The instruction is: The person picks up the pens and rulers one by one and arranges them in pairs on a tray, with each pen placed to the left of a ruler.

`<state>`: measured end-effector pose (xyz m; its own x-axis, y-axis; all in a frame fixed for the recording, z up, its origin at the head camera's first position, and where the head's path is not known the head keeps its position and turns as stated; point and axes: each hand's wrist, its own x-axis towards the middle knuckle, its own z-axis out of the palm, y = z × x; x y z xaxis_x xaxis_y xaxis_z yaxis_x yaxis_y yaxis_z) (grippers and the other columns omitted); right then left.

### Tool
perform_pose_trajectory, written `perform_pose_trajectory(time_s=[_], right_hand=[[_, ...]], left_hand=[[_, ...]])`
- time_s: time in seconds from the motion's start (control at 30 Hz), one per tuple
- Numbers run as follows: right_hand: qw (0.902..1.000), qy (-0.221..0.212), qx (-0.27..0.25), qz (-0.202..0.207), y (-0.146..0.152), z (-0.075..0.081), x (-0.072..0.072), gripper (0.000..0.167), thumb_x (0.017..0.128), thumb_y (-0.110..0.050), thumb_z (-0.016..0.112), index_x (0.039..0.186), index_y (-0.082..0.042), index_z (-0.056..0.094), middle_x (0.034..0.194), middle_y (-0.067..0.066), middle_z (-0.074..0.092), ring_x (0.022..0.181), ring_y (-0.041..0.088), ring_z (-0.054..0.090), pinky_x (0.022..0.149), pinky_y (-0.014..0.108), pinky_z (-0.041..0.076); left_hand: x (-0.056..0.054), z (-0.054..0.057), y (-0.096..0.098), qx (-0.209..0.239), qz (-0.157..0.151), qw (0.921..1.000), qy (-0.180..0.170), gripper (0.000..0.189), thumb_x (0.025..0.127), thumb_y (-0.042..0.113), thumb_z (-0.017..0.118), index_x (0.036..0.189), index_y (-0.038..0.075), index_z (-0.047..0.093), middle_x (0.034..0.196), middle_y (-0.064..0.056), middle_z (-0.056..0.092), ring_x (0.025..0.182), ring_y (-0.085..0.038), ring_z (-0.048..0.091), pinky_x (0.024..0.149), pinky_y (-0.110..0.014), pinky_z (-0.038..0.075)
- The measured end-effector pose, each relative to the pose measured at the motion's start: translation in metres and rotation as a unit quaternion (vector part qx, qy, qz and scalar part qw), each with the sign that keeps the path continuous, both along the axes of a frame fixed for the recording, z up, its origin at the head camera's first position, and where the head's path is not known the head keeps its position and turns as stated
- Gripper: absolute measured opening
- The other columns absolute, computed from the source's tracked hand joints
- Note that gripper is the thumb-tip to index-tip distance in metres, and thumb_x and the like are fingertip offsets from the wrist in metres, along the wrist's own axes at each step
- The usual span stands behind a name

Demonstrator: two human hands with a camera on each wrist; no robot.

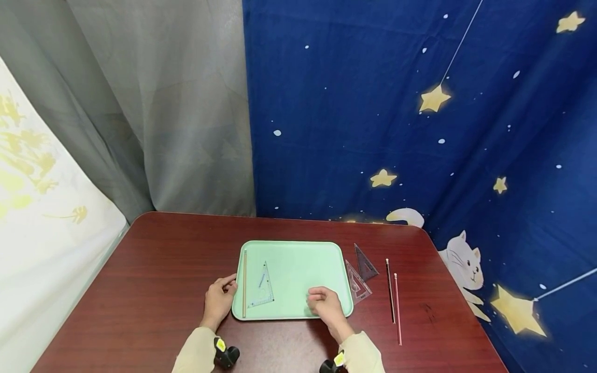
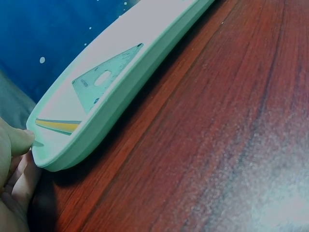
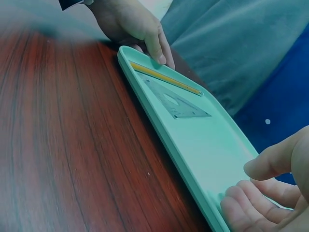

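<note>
On my feed the tray (image 1: pixel 291 316) lies well in from the worktop's (image 1: pixel 154 269) far edge, left hand (image 1: pixel 219 300) at its left edge, right hand (image 1: pixel 326 305) over its near edge toward the right corner. Inside I log a pencil (image 1: pixel 244 282) along the left edge, with a set square (image 1: pixel 270 296) just right of it. Outside the tray's right edge, I count a nearer triangle (image 1: pixel 367 293) just beside it, a farther triangle (image 1: pixel 367 268) behind and rightward, then two upright-lying pencils (image 1: pixel 398 311) side by side toward the worktop's right edge.

I count three pencils (image 1: pixel 244 285) (image 1: pixel 390 291) (image 1: pixel 398 309), three triangle rulers (image 1: pixel 266 297) (image 1: pixel 356 286) (image 1: pixel 365 266), one tray (image 1: pixel 298 269), one table (image 1: pixel 163 269), my two hands (image 1: pixel 218 301) (image 1: pixel 328 306).
</note>
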<state>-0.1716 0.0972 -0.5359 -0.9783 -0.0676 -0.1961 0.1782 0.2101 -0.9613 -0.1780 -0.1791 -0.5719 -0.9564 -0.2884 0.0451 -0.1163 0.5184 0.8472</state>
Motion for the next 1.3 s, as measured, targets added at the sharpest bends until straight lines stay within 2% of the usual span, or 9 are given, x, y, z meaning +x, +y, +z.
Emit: perform_pose_trajectory(time_s=[0.23,0.5,0.67,0.97,1.3], right_hand=[[0.9999,0.006,-0.001,-0.012,0.013,-0.001,0.001,0.033,0.080,0.006,0.059,0.111,0.018,0.056,0.092,0.023,0.064,0.072,0.010,0.059,0.066,0.030,0.053],[0.9997,0.004,-0.008,-0.022,0.027,0.003,0.005,0.037,0.078,0.007,0.057,0.112,0.020,0.054,0.095,0.028,0.063,0.073,0.012,0.059,0.069,0.031,0.054],[0.9995,0.005,-0.004,-0.029,0.034,0.005,0.008,0.037,0.077,0.007,0.058,0.112,0.020,0.055,0.096,0.027,0.064,0.074,0.011,0.059,0.070,0.031,0.054],[0.9992,0.001,0.008,-0.039,0.047,0.001,0.008,0.037,0.077,0.008,0.057,0.112,0.020,0.054,0.096,0.028,0.063,0.074,0.012,0.059,0.070,0.032,0.054],[0.9980,-0.005,0.013,-0.062,0.060,0.002,0.012,0.038,0.075,0.009,0.057,0.112,0.018,0.056,0.092,0.020,0.065,0.073,0.013,0.059,0.067,0.027,0.053]], left_hand=[[-0.001,-0.001,0.000,0.002,0.002,1.0000,0.002,0.030,0.092,0.006,0.059,0.120,0.001,0.066,0.094,-0.010,0.066,0.080,-0.018,0.059,0.070,-0.028,0.044],[-0.001,-0.002,-0.001,-0.005,0.008,0.9999,0.014,0.029,0.091,0.007,0.060,0.119,0.002,0.067,0.091,-0.008,0.065,0.076,-0.012,0.056,0.068,-0.027,0.043],[0.000,-0.001,-0.001,-0.004,0.003,0.9999,0.009,0.029,0.091,0.006,0.060,0.120,0.001,0.066,0.092,-0.009,0.065,0.077,-0.014,0.057,0.069,-0.028,0.042],[-0.001,-0.001,0.000,-0.002,0.002,1.0000,0.007,0.030,0.091,0.006,0.060,0.120,0.001,0.066,0.093,-0.009,0.065,0.078,-0.014,0.057,0.069,-0.026,0.043],[-0.002,-0.002,-0.001,-0.005,0.003,1.0000,0.003,0.030,0.091,0.006,0.060,0.120,0.001,0.066,0.094,-0.009,0.066,0.079,-0.015,0.058,0.070,-0.027,0.043]])
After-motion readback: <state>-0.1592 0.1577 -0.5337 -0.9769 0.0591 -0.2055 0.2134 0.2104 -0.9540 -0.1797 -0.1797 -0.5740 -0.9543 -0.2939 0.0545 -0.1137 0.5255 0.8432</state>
